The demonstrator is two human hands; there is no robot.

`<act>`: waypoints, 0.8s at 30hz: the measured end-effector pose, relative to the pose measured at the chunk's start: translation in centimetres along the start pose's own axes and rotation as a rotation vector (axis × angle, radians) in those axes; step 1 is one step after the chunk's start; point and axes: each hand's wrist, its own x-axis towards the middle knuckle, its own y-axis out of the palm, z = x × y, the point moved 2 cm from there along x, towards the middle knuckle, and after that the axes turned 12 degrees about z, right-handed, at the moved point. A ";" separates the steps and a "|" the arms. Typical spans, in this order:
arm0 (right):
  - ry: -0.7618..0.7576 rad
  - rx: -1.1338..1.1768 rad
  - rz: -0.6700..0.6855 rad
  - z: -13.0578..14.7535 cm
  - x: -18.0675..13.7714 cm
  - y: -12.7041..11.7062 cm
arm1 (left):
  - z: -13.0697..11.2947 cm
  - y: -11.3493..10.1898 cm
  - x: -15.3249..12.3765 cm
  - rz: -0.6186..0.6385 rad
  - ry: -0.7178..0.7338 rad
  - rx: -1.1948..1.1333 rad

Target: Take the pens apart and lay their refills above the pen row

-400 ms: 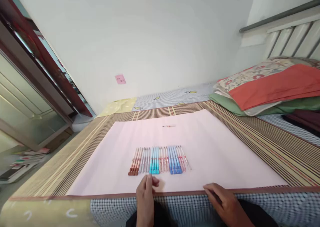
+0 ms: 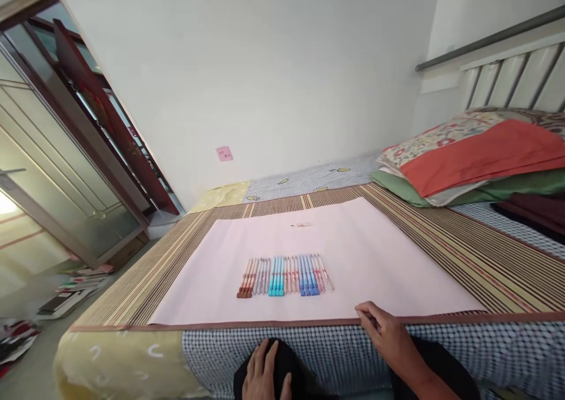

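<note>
A row of slim pens (image 2: 285,275) lies side by side on a pale pink sheet (image 2: 194,288), grouped by colour: brown, grey, turquoise, clear with pink, blue. One separate pen (image 2: 301,225) lies crosswise farther back. My left hand (image 2: 261,373) rests on my dark-clad left knee, below the bed edge, fingers stretched and slightly apart, holding nothing. My right hand (image 2: 383,326) is at the sheet's front edge, right of the row, its fingers curled in with the thumb against them. I see nothing in it. Neither hand touches a pen.
Under the sheet is a striped mat (image 2: 145,276) on a bed with a checked cover (image 2: 229,353). Folded bedding and a red-banded pillow (image 2: 481,156) are stacked at the right. A pink note (image 2: 224,153) is on the wall. Books (image 2: 70,291) lie on the floor at left.
My left hand has drawn back from the near ends of the pens down onto my knee and spread its fingers. My right hand stays at the sheet's edge. The view has turned slightly left.
</note>
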 end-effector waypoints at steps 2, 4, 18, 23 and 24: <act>0.008 0.016 0.004 -0.2 0.0 0.0 | -1.5 -0.5 0.4 0.052 -0.009 0.016; 0.016 0.030 0.011 -0.2 -0.1 0.0 | -3.1 -0.6 0.4 0.099 -0.015 0.021; 0.038 -0.021 0.003 0.1 0.5 -0.3 | -5.8 -0.8 0.6 0.161 0.003 0.072; 0.091 -0.061 0.047 0.9 3.5 0.4 | -5.7 -0.9 0.7 0.156 0.010 0.051; 0.102 -0.077 0.067 1.1 4.4 0.6 | -5.6 -0.9 0.8 0.153 0.011 0.047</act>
